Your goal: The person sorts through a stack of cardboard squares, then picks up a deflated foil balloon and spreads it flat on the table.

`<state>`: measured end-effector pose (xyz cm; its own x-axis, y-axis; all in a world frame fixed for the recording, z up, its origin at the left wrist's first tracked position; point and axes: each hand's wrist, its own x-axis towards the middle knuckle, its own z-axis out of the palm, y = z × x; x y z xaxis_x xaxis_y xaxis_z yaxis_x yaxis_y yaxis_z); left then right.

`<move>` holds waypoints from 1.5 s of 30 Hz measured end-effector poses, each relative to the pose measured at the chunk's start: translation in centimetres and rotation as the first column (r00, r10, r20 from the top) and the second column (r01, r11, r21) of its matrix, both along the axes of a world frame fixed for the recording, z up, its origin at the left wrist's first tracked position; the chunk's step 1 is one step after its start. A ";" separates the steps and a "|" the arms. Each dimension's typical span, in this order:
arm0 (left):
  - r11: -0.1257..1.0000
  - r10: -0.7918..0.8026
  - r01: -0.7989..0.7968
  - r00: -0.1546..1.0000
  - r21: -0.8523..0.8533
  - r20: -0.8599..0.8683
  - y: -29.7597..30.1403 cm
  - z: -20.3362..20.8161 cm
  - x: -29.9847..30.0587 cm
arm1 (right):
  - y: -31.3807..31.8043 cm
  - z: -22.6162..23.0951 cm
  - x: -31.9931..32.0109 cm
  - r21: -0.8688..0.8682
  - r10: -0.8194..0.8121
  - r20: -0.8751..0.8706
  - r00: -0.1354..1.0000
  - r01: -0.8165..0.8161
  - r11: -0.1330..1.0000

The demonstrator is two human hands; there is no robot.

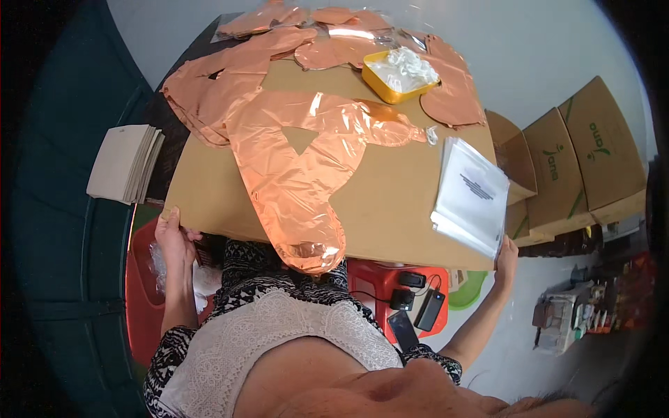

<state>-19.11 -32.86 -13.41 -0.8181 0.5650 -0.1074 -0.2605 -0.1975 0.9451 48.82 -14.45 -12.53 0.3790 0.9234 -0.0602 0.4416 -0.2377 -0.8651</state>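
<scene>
Cardboard sheet [397, 202] is centre, flat, near edge over the person's lap, a dark surface showing beyond its left side. Left hand [175, 237] has the near-left corner in a narrow pinch, thumb on top, fingers curled under. Right hand [507, 259] is at the near-right corner, fingers against the edge; can't tell how tightly it closes, or whether it also catches the bags there. Hands are well apart, one per corner, which probably keeps the overhanging edge level.

On the sheet: shiny orange foil piece [317, 167] with a triangular cutout, lying between the hands, neither touching it. Its rounded near end hangs slightly past the edge. Small white bit [432, 136] at its far-right tip.

Stack of clear bags [470, 195] sits near the right hand, likely for easy reach. Yellow tray [382, 89] behind holds loose white strands [411, 66]; its walls presumably stop them scattering. More foil: left pile [230, 87], right pile [453, 90], both around the rim, seemingly leaving the middle for the one piece.

Off the sheet: white stack [122, 160] at left, cartons [557, 160] at right, red tub [143, 251] below left. Red stool [369, 279] below carries black devices [428, 310] with cables, under the sheet's edge.
</scene>
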 end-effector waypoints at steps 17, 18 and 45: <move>1.000 -0.009 0.010 1.000 0.016 -0.027 -0.2 -0.3 -0.3 | 0.3 -0.5 -0.8 0.084 0.012 -0.173 0.985 0.002 0.996; 1.000 0.003 -0.002 1.000 0.022 -0.029 -0.3 -0.4 -0.3 | 0.3 -0.4 -0.8 0.090 0.025 -0.174 0.984 -0.010 0.996; 0.998 -0.070 0.070 0.998 -0.007 -0.007 -0.8 0.7 0.3 | 0.9 -1.8 2.3 0.139 0.079 -0.030 0.996 -0.074 0.987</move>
